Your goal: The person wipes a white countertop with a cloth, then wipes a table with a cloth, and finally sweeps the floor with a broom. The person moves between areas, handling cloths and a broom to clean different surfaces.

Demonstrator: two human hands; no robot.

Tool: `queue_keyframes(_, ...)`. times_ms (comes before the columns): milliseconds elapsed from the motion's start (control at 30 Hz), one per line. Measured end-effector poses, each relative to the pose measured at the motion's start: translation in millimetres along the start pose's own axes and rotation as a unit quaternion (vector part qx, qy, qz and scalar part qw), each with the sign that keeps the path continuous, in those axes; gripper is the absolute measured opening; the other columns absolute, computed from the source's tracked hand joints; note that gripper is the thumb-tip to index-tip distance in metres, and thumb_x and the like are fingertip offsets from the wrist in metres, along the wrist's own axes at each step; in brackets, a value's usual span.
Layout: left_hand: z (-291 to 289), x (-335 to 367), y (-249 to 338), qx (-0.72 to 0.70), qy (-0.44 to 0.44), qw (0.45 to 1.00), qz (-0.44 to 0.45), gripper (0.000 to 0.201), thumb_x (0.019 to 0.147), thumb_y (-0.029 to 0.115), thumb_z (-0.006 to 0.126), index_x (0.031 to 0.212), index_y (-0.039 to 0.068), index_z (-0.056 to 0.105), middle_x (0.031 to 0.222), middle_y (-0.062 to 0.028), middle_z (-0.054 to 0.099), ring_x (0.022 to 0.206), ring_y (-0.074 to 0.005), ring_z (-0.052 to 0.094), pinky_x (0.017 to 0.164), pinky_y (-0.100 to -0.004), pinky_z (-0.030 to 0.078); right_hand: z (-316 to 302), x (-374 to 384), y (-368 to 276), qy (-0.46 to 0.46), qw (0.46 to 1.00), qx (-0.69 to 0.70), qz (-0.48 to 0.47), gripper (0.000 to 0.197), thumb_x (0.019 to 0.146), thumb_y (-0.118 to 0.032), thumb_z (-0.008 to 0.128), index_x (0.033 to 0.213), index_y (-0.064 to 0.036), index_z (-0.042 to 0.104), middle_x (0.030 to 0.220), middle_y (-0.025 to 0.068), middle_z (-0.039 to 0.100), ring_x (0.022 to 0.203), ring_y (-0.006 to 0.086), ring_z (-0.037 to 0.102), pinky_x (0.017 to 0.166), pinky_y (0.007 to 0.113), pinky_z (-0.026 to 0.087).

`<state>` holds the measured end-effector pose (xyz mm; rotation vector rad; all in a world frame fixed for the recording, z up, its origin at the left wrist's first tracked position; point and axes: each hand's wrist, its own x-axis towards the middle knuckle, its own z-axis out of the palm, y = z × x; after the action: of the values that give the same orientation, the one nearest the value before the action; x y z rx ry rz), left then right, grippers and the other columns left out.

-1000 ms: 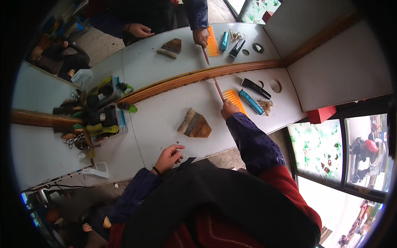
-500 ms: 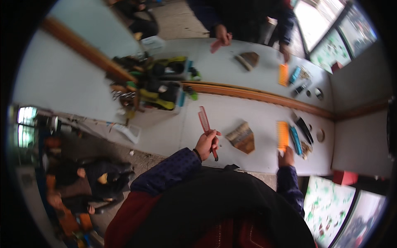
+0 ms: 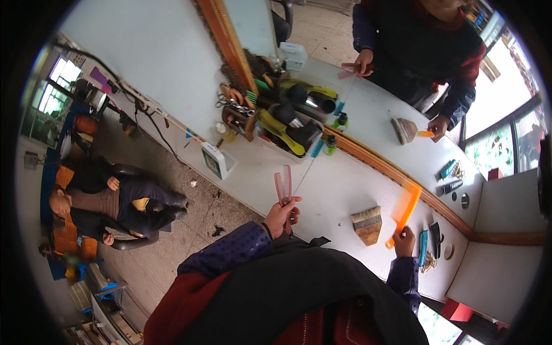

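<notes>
White counter spans scene; wood-framed mirror stands along far edge. Plastic bin of salon tools sits far left. Flat wooden bristle brush lies right of centre. Orange wide-tooth comb is just right of brush; right hand grips its near end. Pinkish-red comb is at near left, left hand closed around it. Teal clipper, black clipper lie at right.

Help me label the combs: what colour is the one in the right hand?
The comb in the right hand is orange; best seen in the head view.
</notes>
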<state>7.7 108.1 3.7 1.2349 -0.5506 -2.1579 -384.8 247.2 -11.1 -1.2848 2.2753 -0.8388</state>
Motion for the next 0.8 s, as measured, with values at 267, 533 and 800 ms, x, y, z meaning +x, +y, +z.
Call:
queue_keyframes(267, -56, -24, 32, -0.043, 0.04, 0.998, 0.022, 0.026, 0.092, 0.019, 0.046, 0.112, 0.003, 0.052, 0.077, -0.0037, 0.052, 0.065, -0.0118, 0.048, 0.06, -0.0243, 0.042, 101, 124, -278, -0.142, 0.909, 0.374, -0.12, 0.018, 0.087, -0.013, 0.056, 0.093, 0.0031, 0.057, 0.08, 0.0085, 0.062, 0.068, 0.0144, 0.059, 0.064, 0.026, 0.048)
queue_keyframes(533, -111, -48, 44, -0.028, -0.011, 1.0, 0.008, 0.023, 0.091, 0.012, 0.044, 0.11, 0.002, 0.05, 0.079, -0.0049, 0.054, 0.069, -0.0135, 0.053, 0.063, -0.0259, 0.045, 252, 198, -419, -0.121, 0.95, 0.137, -0.252, 0.021, 0.082, -0.015, 0.057, 0.087, 0.0054, 0.06, 0.068, 0.0109, 0.064, 0.063, 0.0164, 0.064, 0.06, 0.027, 0.049)
queue_keyframes(800, -162, -55, 53, -0.068, -0.005, 0.997, 0.021, 0.023, 0.092, 0.009, 0.041, 0.112, 0.001, 0.047, 0.082, -0.0063, 0.054, 0.07, -0.0151, 0.054, 0.065, -0.0282, 0.046, 334, 229, -427, -0.114, 0.952, -0.03, -0.284, 0.032, 0.076, -0.029, 0.063, 0.073, 0.0027, 0.062, 0.068, 0.0201, 0.06, 0.065, 0.0341, 0.06, 0.059, 0.041, 0.046)
